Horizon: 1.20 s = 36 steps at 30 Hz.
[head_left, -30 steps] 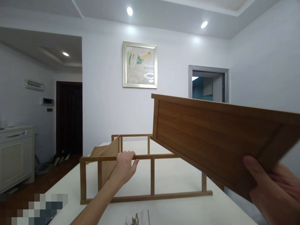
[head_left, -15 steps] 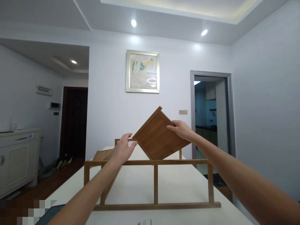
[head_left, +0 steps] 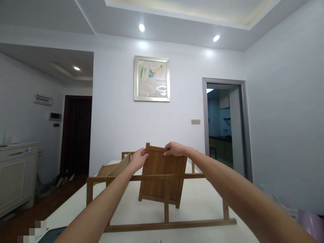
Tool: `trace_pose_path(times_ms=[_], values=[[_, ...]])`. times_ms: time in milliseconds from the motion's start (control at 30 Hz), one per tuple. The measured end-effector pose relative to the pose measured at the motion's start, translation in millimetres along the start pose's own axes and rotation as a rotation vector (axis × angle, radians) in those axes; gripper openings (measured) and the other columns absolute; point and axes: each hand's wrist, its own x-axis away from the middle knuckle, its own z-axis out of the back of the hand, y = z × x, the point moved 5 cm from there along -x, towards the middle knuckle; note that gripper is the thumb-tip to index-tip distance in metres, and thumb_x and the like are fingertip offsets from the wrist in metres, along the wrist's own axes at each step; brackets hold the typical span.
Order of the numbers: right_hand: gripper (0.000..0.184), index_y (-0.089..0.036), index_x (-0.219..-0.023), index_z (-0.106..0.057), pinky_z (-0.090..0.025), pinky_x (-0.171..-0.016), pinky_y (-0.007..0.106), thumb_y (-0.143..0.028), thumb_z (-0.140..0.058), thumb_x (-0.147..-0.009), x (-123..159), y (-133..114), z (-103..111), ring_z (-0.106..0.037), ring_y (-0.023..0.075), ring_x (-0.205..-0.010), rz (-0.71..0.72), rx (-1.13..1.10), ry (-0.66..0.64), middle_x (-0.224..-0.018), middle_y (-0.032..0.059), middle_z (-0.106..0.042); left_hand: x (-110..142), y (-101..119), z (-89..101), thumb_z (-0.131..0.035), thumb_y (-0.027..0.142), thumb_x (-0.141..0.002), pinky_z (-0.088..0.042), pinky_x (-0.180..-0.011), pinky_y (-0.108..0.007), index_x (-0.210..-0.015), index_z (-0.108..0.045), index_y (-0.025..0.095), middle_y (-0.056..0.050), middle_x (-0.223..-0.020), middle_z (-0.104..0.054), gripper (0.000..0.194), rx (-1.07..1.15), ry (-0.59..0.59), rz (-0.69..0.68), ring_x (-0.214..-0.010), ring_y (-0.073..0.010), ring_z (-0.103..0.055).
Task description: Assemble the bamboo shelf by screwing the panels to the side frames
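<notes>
A brown wooden panel [head_left: 157, 165] with a raised border hangs slightly tilted behind the near side of a wooden frame [head_left: 197, 224]. My left hand [head_left: 138, 159] pinches the panel's left edge near its upper corner. On the panel's top edge, my right hand [head_left: 176, 149] is closed, thumb in front and fingers behind. The panel's lower part shows between the near frame's rails, partly covered by its upper rail and middle post. Another wooden panel [head_left: 121, 164] slants inside the frame at the left, partly hidden by my left forearm.
The frame stands on a white table [head_left: 202, 199]. A flat wooden piece [head_left: 103, 170] lies at the table's far left. A dark flat object [head_left: 52, 234] sits at the near left edge. Beyond are a white cabinet [head_left: 17, 175] and a doorway [head_left: 204, 125]; a purple bundle [head_left: 310, 222] is at right.
The panel has turned from a diamond slant to nearly upright and dropped behind the near rail. My left hand, open before, now grips its edge; my right hand has moved left and down.
</notes>
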Motion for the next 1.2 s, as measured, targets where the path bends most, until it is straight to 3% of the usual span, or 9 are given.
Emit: trace_pose_path(times_ms=[300,400,433,500,633,767,933,1067,1200], values=[[0.021,-0.019,-0.092,-0.066,-0.039,-0.08,0.033,-0.038,-0.065,-0.083,-1,-9,-19,-0.058,0.0235,-0.089,-0.029,0.126,0.173,-0.092,0.0076,-0.067,10,-21,-3.2,-0.058,0.024,-0.081,-0.045,-0.061,-0.025,-0.082,-0.062,0.019,-0.002,-0.072,-0.067,0.007,-0.125,0.029,0.027,-0.071,-0.0171,-0.063],[0.027,-0.021,-0.114,-0.059,-0.034,-0.094,0.04,-0.033,-0.055,-0.091,21,-19,-28,-0.052,0.0272,-0.11,0.025,0.156,0.367,-0.116,0.0122,-0.062,14,-19,-2.0,-0.058,0.023,-0.081,-0.043,-0.062,-0.026,-0.076,-0.06,0.018,-0.004,-0.072,-0.067,0.007,-0.19,0.021,0.008,-0.07,-0.0185,-0.063],[0.024,-0.02,-0.114,-0.058,-0.035,-0.094,0.039,-0.028,-0.05,-0.093,37,-24,-32,-0.052,0.0259,-0.109,0.095,0.156,0.53,-0.114,0.0125,-0.062,15,-18,-1.7,-0.057,0.022,-0.081,-0.043,-0.062,-0.027,-0.074,-0.058,0.019,-0.004,-0.072,-0.067,0.009,-0.212,0.017,0.0,-0.07,-0.0191,-0.063],[0.02,-0.02,-0.104,-0.06,-0.04,-0.086,0.036,-0.02,-0.042,-0.095,74,-30,-58,-0.056,0.0221,-0.094,0.267,0.127,0.744,-0.095,0.0094,-0.065,16,-15,-1.3,-0.055,0.021,-0.082,-0.041,-0.062,-0.028,-0.071,-0.056,0.019,-0.005,-0.073,-0.068,0.012,-0.253,0.013,-0.014,-0.07,-0.0202,-0.063],[0.014,-0.023,-0.091,-0.059,-0.037,-0.057,0.032,-0.015,-0.048,-0.087,137,-19,-143,-0.049,0.0179,-0.058,0.508,0.066,0.761,-0.064,0.0016,-0.057,18,-9,-1.3,-0.054,0.02,-0.083,-0.04,-0.064,-0.029,-0.07,-0.055,0.02,-0.006,-0.075,-0.068,0.013,-0.309,0.02,-0.025,-0.073,-0.0214,-0.063],[0.011,-0.024,-0.079,-0.055,-0.04,-0.055,0.032,-0.02,-0.047,-0.086,148,34,-188,-0.053,0.0192,-0.059,0.205,-0.187,0.849,-0.065,0.0023,-0.057,20,-7,-2.5,-0.052,0.02,-0.085,-0.039,-0.063,-0.028,-0.073,-0.056,0.02,-0.006,-0.076,-0.068,0.012,-0.344,0.03,-0.024,-0.074,-0.021,-0.064],[0.026,-0.021,-0.086,-0.058,-0.049,-0.07,0.035,-0.046,-0.05,-0.087,113,94,-196,-0.061,0.0236,-0.081,-0.297,-0.617,0.936,-0.085,0.0074,-0.065,21,-8,-4.5,-0.052,0.019,-0.087,-0.039,-0.064,-0.028,-0.076,-0.057,0.018,-0.007,-0.079,-0.069,0.012,-0.383,0.05,-0.016,-0.076,-0.021,-0.065],[0.037,-0.021,-0.097,-0.06,-0.048,-0.081,0.035,-0.055,-0.05,-0.085,88,95,-211,-0.061,0.025,-0.095,-0.31,-0.891,0.803,-0.097,0.0073,-0.067,22,-7,-4.9,-0.051,0.021,-0.088,-0.041,-0.066,-0.029,-0.08,-0.058,0.018,-0.008,-0.08,-0.07,0.011,-0.416,0.056,-0.008,-0.078,-0.0225,-0.066],[0.034,-0.022,-0.09,-0.057,-0.046,-0.081,0.034,-0.054,-0.048,-0.087,88,93,-227,-0.06,0.0236,-0.088,-0.352,-0.897,0.864,-0.09,0.005,-0.066,33,1,-3.2,-0.048,0.021,-0.089,-0.043,-0.071,-0.034,-0.094,-0.059,0.016,-0.012,-0.089,-0.069,0.013,-0.447,0.14,-0.034,-0.085,-0.0265,-0.065]])
